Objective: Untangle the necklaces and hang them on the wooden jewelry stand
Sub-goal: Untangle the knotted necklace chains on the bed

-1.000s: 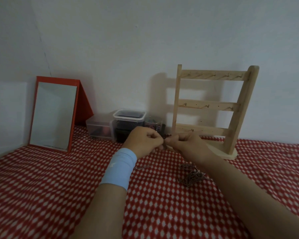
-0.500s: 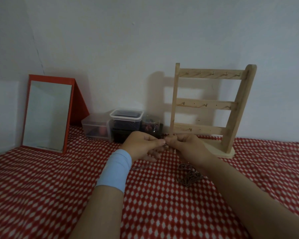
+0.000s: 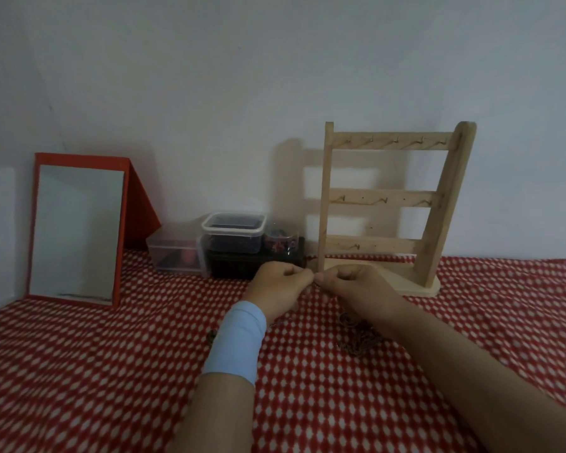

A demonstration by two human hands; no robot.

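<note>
Head view: left hand (image 3: 280, 286) and right hand (image 3: 353, 286) still pinch a barely visible chain (image 3: 314, 282) between curled fingers, the necklace tangle (image 3: 356, 338) lying beneath on the cloth (image 3: 111, 371), near the bare wooden jewelry stand (image 3: 383, 197), so untangling looks unfinished.

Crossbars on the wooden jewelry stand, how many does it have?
3 on the wooden jewelry stand: the top crossbar at its upper end, the middle crossbar about halfway down, and the bottom crossbar lowest down. None appears hidden.
</note>
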